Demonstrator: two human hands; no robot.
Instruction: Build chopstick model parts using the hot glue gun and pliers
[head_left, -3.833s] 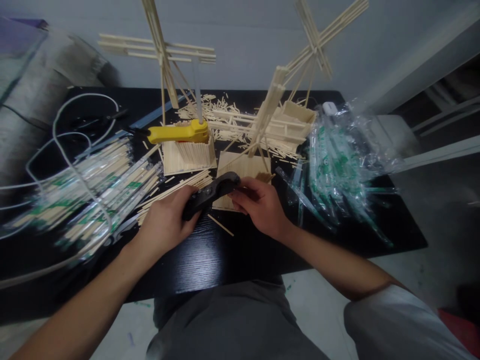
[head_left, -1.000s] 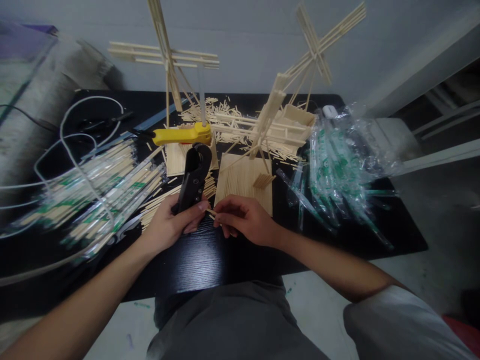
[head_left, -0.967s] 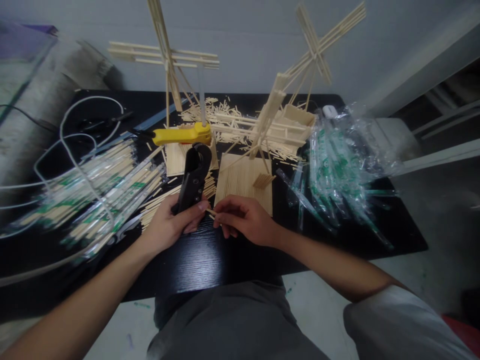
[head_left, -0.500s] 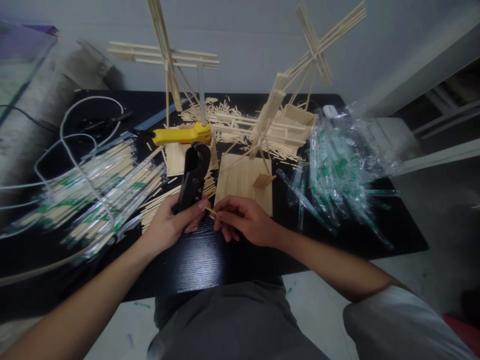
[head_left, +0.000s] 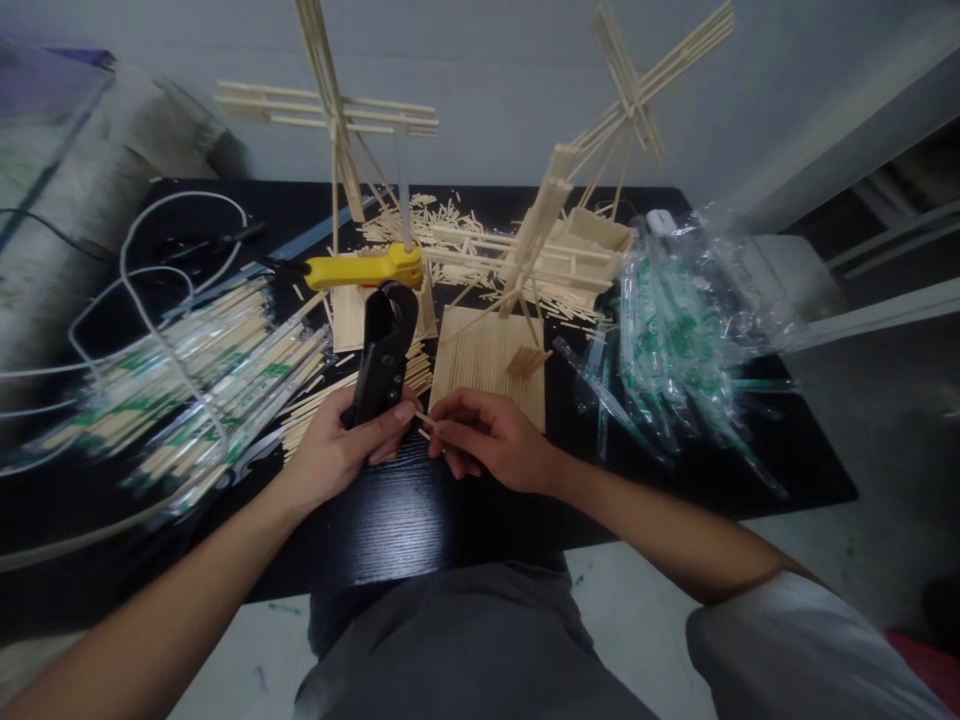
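My left hand [head_left: 358, 440] is wrapped round the handles of a black pipe cutter [head_left: 382, 350], whose hooked jaw points up and away from me. Facing it, my right hand [head_left: 487, 435] pinches a short wooden stick [head_left: 423, 418] between thumb and fingertips. The stick's other end reaches toward my left thumb; whether the thumb touches it I cannot tell. Just behind my right hand lies a flat panel of wooden sticks [head_left: 480, 360], with a small slatted piece [head_left: 528, 360] on it. A stick-built windmill shape [head_left: 525, 250] rises at the panel's far edge.
A yellow glue gun [head_left: 360, 268] stands behind the cutter. Two more stick windmills [head_left: 335, 115] rise at the back, among loose stick pieces [head_left: 457, 225]. Bagged sticks [head_left: 232, 390] and a white cable [head_left: 142, 300] lie left; crumpled plastic wrappers [head_left: 675, 330] lie right on the black table [head_left: 397, 520].
The pipe cutter has tilted and shifted very slightly to the left. Both hands keep nearly the same place and the same hold.
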